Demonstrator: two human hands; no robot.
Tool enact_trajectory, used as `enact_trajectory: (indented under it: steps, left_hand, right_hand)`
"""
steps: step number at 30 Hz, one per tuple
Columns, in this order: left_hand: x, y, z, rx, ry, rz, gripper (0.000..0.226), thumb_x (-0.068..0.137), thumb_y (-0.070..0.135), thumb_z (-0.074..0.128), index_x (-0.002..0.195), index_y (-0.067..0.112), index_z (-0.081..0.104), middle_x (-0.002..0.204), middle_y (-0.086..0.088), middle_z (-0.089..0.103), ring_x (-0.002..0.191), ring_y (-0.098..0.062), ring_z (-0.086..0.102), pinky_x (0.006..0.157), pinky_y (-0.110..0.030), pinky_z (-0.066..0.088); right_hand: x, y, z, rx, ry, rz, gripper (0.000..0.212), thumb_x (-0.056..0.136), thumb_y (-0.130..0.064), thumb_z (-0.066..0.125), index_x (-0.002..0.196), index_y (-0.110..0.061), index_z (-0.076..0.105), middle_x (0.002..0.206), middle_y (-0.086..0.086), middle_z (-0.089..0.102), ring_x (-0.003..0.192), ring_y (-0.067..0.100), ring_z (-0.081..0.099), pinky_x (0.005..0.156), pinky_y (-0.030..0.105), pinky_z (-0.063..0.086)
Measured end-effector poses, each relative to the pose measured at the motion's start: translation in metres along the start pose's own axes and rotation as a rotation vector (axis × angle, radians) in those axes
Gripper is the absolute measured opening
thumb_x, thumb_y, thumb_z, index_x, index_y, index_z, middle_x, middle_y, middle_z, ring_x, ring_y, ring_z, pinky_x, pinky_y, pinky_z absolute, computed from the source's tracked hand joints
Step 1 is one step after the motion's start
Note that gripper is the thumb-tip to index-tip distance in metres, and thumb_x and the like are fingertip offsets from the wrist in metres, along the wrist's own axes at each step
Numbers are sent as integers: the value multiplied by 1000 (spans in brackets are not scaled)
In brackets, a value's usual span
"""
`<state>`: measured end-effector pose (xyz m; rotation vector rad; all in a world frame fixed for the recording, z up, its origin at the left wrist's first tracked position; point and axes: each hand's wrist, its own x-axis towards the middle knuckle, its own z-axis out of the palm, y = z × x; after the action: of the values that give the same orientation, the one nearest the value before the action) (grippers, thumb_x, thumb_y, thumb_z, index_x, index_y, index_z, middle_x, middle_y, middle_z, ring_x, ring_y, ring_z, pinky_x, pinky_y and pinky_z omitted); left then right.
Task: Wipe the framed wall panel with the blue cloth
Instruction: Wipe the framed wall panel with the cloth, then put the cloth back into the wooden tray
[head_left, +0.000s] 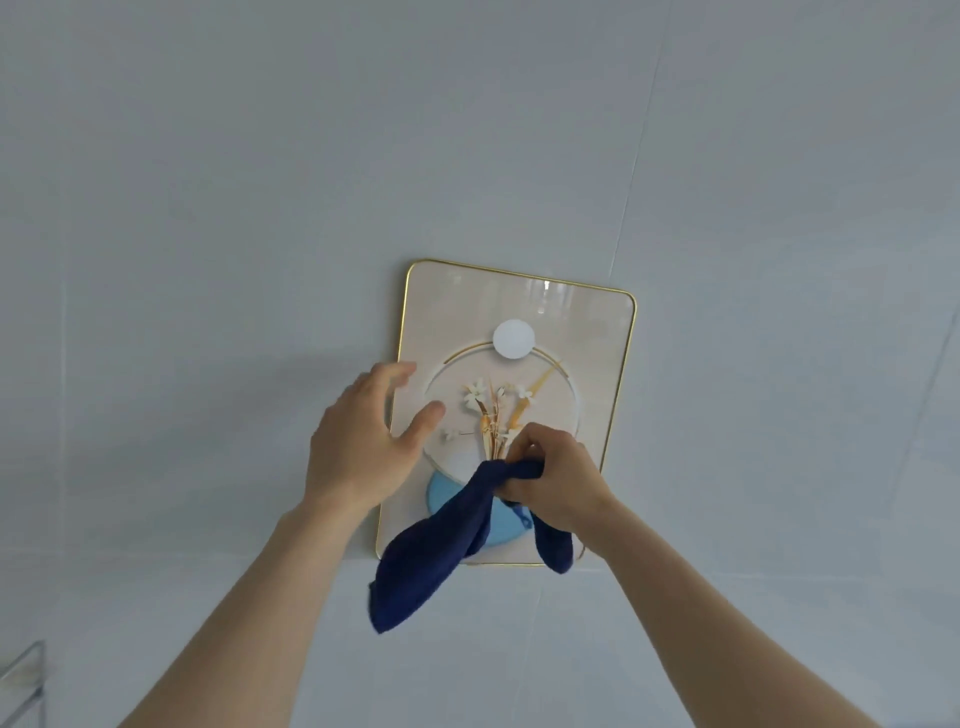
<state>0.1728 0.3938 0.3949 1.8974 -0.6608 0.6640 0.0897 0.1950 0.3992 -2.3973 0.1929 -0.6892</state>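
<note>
A cream wall panel (587, 364) with a thin gold frame hangs on the pale tiled wall; it shows a flower motif inside a ring, a white disc above and a light blue shape below. My right hand (558, 480) is bunched around a dark blue cloth (431, 561) in front of the panel's lower middle, and the cloth's ends dangle down past the bottom frame edge. My left hand (363, 441) is at the panel's left edge, fingers spread, holding nothing; I cannot tell if it touches the frame.
Pale grey wall tiles (260, 182) surround the panel on all sides. A glass or metal shelf corner (23, 680) juts in at the bottom left.
</note>
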Motion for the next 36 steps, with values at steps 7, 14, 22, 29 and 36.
enact_trajectory:
  steps: [7, 14, 22, 29, 36]
  left_hand:
    - [-87, -3, 40, -71, -726, -210, 74, 72, 55, 85, 136, 44, 49, 121, 19, 69, 111, -4, 67, 101, -34, 57]
    - [-135, 22, 107, -60, -747, -217, 17, 91, 20, 69, 95, 36, 65, 75, 14, 76, 72, -1, 69, 69, -25, 54]
    - [-157, 67, 197, -112, -624, -258, 22, 95, 13, 58, 91, 33, 68, 95, 12, 74, 81, -14, 72, 74, -32, 54]
    - [-208, 77, 289, -120, -691, -345, 16, 97, 16, 62, 95, 31, 69, 95, 7, 76, 83, -18, 73, 81, -40, 61]
    - [-272, 62, 376, -83, -801, -478, 21, 93, 13, 67, 88, 34, 70, 91, 12, 76, 85, -12, 73, 86, -37, 60]
  right_hand:
    - [-56, 32, -17, 347, -37, 246, 25, 78, 0, 77, 97, -7, 62, 91, 19, 78, 69, 39, 74, 72, 45, 64]
    - [-97, 87, -71, 415, 48, 336, 19, 82, 3, 73, 98, -3, 66, 95, 25, 77, 64, 30, 71, 71, 40, 62]
    - [-142, 194, -129, 60, 58, 398, 13, 76, -5, 73, 84, -15, 72, 73, 15, 77, 56, 18, 66, 62, 32, 57]
    - [-192, 308, -131, -145, -57, 486, 16, 75, -16, 77, 83, -29, 75, 80, -11, 74, 78, 12, 69, 65, 26, 53]
    - [-231, 408, -93, -182, -165, 553, 19, 80, -20, 71, 93, -34, 71, 92, -10, 74, 90, 19, 67, 78, 41, 58]
